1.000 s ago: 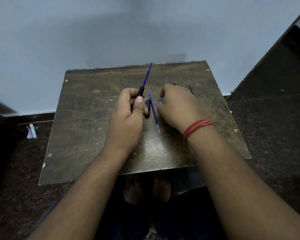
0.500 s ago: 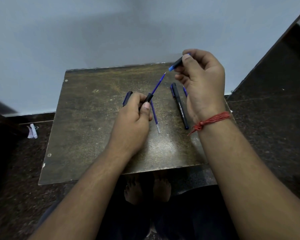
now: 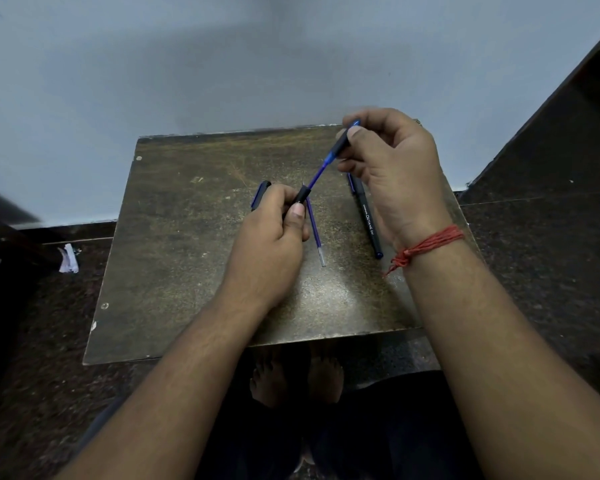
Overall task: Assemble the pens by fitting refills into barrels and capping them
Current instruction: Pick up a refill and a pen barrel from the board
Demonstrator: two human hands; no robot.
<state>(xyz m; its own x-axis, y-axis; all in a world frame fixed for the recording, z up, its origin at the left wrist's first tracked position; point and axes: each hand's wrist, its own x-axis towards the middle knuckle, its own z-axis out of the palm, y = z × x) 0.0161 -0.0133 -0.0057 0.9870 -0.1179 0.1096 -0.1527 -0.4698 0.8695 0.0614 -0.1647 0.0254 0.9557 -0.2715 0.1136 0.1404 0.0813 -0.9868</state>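
Observation:
My left hand (image 3: 271, 237) is shut on a black grip piece (image 3: 302, 195). A blue refill (image 3: 317, 174) sticks out of it, pointing up and to the right. My right hand (image 3: 395, 174) pinches a black barrel (image 3: 342, 143) with a blue end, and the refill's tip meets the barrel's open mouth. A loose blue refill (image 3: 315, 230) lies on the wooden board (image 3: 187, 254) just right of my left hand. A black pen marked Octane Gel (image 3: 369, 220) lies under my right wrist. A dark cap (image 3: 260, 194) peeks out behind my left hand.
The board rests low over a dark speckled floor (image 3: 534, 271), with a pale wall (image 3: 222, 64) right behind it. My bare feet (image 3: 298, 379) show below the near edge. A scrap of white paper (image 3: 68, 259) lies on the floor at the left.
My right hand picked the barrel up off the board, raised it, then brought it down onto the refill's tip. My left hand tilted the refill to the right.

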